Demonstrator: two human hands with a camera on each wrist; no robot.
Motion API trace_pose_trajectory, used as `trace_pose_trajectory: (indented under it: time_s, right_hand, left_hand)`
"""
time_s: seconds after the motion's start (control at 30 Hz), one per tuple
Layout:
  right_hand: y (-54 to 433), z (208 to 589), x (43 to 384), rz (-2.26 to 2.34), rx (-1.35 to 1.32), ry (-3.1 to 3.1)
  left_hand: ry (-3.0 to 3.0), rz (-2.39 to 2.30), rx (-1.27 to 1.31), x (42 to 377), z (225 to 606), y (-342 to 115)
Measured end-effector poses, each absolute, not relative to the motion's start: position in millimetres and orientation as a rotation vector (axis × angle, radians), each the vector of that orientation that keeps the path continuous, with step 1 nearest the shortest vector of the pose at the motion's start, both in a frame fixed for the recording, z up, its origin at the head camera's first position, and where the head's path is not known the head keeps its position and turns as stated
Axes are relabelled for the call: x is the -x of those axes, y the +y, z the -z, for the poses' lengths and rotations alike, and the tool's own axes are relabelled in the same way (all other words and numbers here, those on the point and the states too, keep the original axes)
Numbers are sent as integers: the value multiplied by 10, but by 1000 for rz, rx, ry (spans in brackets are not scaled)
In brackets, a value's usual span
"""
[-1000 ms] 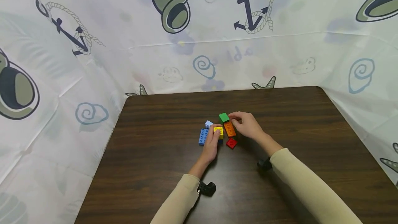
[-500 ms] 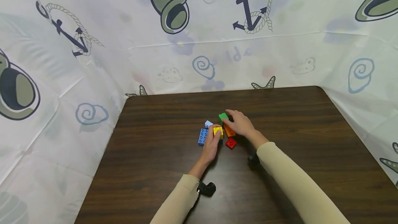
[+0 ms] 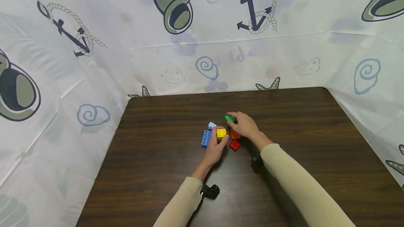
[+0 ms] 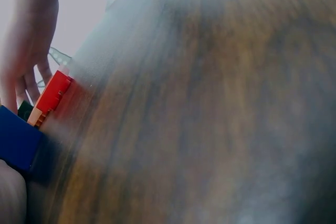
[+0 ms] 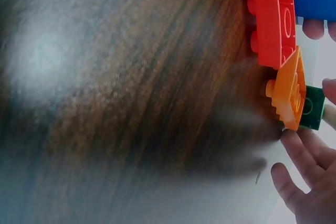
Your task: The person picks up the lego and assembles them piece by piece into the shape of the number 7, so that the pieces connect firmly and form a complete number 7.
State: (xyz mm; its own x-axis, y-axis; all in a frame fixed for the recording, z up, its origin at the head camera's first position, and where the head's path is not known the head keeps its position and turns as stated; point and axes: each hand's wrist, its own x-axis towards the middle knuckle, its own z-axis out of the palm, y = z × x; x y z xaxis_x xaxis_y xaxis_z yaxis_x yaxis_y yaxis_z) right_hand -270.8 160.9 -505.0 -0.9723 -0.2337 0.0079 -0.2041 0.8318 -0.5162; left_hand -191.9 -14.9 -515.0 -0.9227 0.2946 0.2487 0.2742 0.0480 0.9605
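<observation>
My left hand (image 3: 214,150) holds a yellow toy brick (image 3: 221,133) between thumb and fingers. Beneath the yellow one is a dark blue brick (image 4: 20,139), clearest in the wrist views. With thumb and forefinger my right hand (image 3: 244,126) pinches a green brick (image 3: 230,118), partly covered by the fingers. Just below that hand lies an orange brick (image 3: 235,133), which shows its hollow underside (image 5: 294,93) in the right wrist view. A small red brick (image 3: 234,145) rests nearer to me, between the two hands.
Left of the left hand are a blue brick (image 3: 206,138), partly hidden by it, and a light blue brick (image 3: 211,125). All stand on a dark wooden table (image 3: 164,164). A patterned white cloth (image 3: 176,59) hangs behind.
My right hand has moved left onto the green brick, now pinched and shifted slightly right. The left thumb has slid off the yellow brick's front toward its right side.
</observation>
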Motion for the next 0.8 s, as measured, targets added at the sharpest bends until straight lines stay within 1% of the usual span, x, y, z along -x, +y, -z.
trace_pose_trajectory:
  time_s: [0.2,0.47,0.8]
  right_hand:
    - [1624,5037,2706,915,332,2957]
    - [1615,5066,2689,893,257,3002]
    - [1655,4989,2671,1192,259,2953]
  left_hand:
    - [2276,-2043,-631,1916,5131,-146]
    - [2255,-2029,-654,1919,5136,-159]
    - [2209,-2072,-638,1930,5163,-176]
